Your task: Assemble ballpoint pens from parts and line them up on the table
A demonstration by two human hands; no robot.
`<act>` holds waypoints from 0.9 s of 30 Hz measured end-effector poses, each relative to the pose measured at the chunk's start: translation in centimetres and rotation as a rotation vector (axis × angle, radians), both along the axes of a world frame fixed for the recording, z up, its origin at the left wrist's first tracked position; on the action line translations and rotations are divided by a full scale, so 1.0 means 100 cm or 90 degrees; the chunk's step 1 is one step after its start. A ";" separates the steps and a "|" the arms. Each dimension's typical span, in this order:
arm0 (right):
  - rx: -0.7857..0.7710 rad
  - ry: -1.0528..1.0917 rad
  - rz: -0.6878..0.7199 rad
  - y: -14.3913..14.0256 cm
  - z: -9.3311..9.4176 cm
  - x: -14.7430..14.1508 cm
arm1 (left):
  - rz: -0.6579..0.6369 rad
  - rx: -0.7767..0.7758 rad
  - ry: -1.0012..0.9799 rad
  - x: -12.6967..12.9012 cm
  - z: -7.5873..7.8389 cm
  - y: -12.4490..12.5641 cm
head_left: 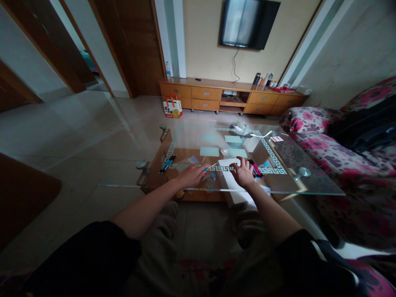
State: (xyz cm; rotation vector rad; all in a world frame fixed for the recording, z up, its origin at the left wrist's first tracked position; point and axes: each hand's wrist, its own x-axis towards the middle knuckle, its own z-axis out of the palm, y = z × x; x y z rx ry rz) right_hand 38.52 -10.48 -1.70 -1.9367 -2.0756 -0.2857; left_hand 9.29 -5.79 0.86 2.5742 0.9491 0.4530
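A slim blue pen (210,167) with a thin pale end pointing right is pinched in my left hand (193,175), just above the glass tabletop. To its right, my right hand (243,173) is bent over a white sheet or box (230,181), thumb and index finger close together. A small dark thing seems to be at those fingertips, too small to name. Several pink and black pens (256,170) lie just right of my right hand. Several blue and black pens (167,163) lie left of my left hand.
The glass table (321,187) has a sharp front edge near my knees. A bottle with a blue cap (212,180) shows by my left hand. A clear plastic bag (240,128) lies at the far side. The floral sofa (328,152) stands right.
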 end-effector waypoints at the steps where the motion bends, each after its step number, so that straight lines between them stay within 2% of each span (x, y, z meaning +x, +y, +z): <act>1: 0.001 0.001 -0.002 0.000 0.000 0.000 | 0.000 -0.002 -0.002 0.000 0.000 0.000; 12: 0.012 0.015 0.007 0.001 -0.002 0.002 | 0.003 0.000 0.011 0.000 0.003 -0.001; 18: 0.053 0.081 0.024 -0.001 0.009 -0.006 | 0.004 0.002 0.000 0.000 0.002 -0.001; 22: 0.086 0.167 0.095 -0.005 0.021 -0.023 | 0.028 -0.023 -0.031 0.001 -0.002 0.000; 27: 0.041 0.232 0.257 -0.017 0.031 -0.056 | 0.017 -0.054 -0.113 0.004 -0.003 0.001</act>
